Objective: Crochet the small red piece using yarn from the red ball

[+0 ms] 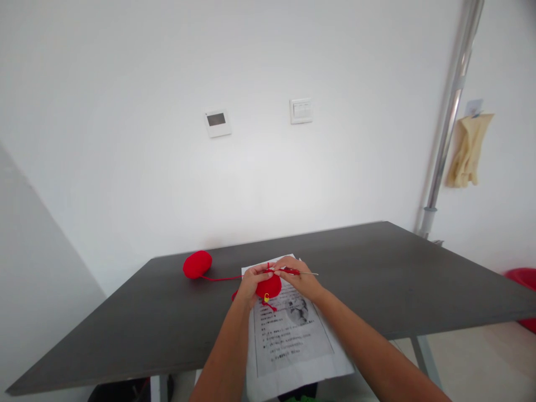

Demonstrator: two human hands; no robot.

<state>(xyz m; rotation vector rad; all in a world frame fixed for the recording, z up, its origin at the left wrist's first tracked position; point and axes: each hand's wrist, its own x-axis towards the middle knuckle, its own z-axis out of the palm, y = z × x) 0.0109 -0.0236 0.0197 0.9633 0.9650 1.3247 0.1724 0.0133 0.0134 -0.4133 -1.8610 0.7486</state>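
Red crochet work (269, 286) hangs from my left hand (252, 281), whose fingers are closed on its upper edge. A yellow stitch marker (266, 297) is clipped to the piece, and a short red tail dangles below. My right hand (300, 277) grips a crochet hook (309, 273) with a red handle and a metal shaft pointing right. The hook's other end meets the work between both hands; the fingers hide the stitch there. From the left hand a strand of yarn runs left to a red yarn ball (197, 264) on the table.
Printed sheets (293, 357) lie under my hands and hang past the near edge of the dark table (368, 262). Behind it stands a white wall with a switch (301, 111). Pale gloves (469, 151) hang beside a metal pipe (450, 125) at right.
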